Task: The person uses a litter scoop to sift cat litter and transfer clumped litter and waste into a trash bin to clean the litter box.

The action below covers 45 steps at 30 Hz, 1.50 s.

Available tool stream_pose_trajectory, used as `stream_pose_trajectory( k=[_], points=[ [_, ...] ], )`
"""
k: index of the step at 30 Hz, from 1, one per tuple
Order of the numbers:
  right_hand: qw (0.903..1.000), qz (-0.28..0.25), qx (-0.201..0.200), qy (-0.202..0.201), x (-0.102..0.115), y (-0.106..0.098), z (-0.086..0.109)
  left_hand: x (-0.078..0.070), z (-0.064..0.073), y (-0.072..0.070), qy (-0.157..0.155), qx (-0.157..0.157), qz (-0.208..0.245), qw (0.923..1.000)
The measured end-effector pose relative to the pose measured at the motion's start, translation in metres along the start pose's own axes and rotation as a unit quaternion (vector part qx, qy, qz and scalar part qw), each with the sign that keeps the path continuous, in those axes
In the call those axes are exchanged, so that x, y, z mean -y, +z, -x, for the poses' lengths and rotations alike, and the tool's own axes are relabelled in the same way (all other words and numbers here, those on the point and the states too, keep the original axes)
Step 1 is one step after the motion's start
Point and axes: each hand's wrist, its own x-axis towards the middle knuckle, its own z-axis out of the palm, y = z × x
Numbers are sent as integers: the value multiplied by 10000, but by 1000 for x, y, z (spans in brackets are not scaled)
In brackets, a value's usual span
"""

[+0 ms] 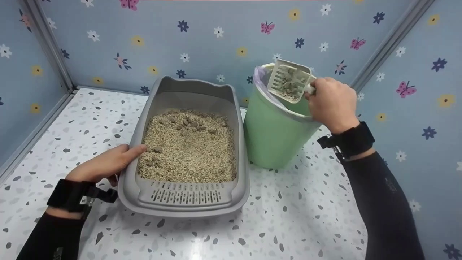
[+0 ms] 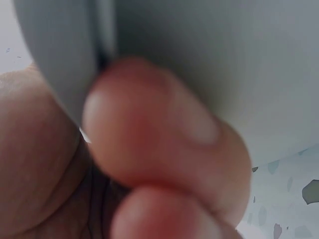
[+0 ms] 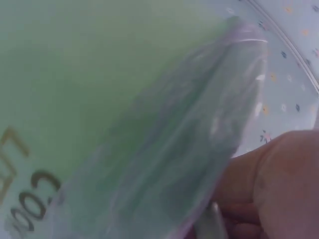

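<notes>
My right hand [image 1: 334, 103] grips the handle of a pale slotted litter scoop [image 1: 288, 81], tilted over the mouth of a green bin [image 1: 276, 133]. Grey-brown clumps and some litter grains lie in the scoop. My left hand [image 1: 108, 162] holds the left rim of a grey litter box [image 1: 131, 180], thumb on top and fingers curled under the edge, as the left wrist view shows. Tan litter [image 1: 187, 155] fills the box, with darker clumps [image 1: 189, 124] toward the back and a few at the left. In the right wrist view the hand [image 3: 269, 189] is beside the bin liner.
A thin lilac bag [image 1: 260, 81] lines the bin, folded over its rim. The bin stands right against the box's right side. Flower-patterned panels [image 1: 202, 43] enclose the back and sides of the white speckled table [image 1: 288, 216].
</notes>
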Motion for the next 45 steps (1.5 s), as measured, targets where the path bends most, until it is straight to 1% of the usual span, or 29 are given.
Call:
stream_pose_trajectory(
  k=[2, 5, 9, 12, 15, 17, 19, 20, 23, 26, 28, 31, 33, 35, 37, 38, 41, 43, 45],
  points=[
    [9984, 300, -293, -378, 0, 4, 2, 0, 1, 0, 12, -5, -8, 10000],
    [9925, 673, -594, -831, -1, 9, 3, 1, 2, -1, 5, -2, 6, 10000],
    [9847, 1016, -809, -1160, 1, 12, 4, 2, 3, 0, -30, 0, -16, 10000],
    [9742, 1340, -1074, -1466, 1, 15, 4, 4, 3, 0, -49, 0, -40, 10000],
    [9609, 1632, -1379, -1761, 1, 18, 4, 5, 4, 0, -32, -2, -37, 10000],
    [9559, 1682, -1535, -1856, 1, 19, 4, 5, 4, 0, -13, -15, -42, 10000],
    [9560, 1621, -1601, -1850, 1, 20, 4, 5, 4, 0, -21, -13, -25, 10000],
    [9586, 1521, -1609, -1791, 1, 20, 5, 5, 5, 0, -25, -14, -18, 10000],
    [9716, 1040, -1560, -1440, 3, 18, 6, 5, 5, 0, -26, -12, 13, 10000],
    [9830, 448, -1484, -979, 7, 11, 8, 3, 5, 0, -10, -20, 27, 10000],
    [9871, 108, -1421, -728, 12, 3, 8, 2, 5, -1, -7, -20, 33, 10000],
    [9886, -420, -1383, -417, 26, -11, 8, 1, 4, -2, 14, -36, 21, 10000],
    [9884, -721, -1297, -309, 38, -20, 9, 1, 4, -3, 23, -36, 13, 10000],
    [9886, -970, -1116, -275, 53, -26, 10, 0, 3, -3, 38, -43, 4, 10000],
    [9901, -1141, -764, -305, 71, -28, 10, 0, 3, -3, 49, -37, 4, 10000],
    [9908, -1213, -509, -321, 80, -26, 11, 0, 3, -3, 50, -36, 0, 10000],
    [9890, -1379, 353, -413, 108, -14, 9, 0, 2, -2, 44, -18, 5, 10000],
    [9842, -1444, 889, -517, 126, 0, 6, 0, 1, -1, 36, -16, 3, 10000],
    [9793, -1372, 1336, -650, 142, 16, 3, 1, 0, 0, 27, -14, 9, 10000]
  ],
)
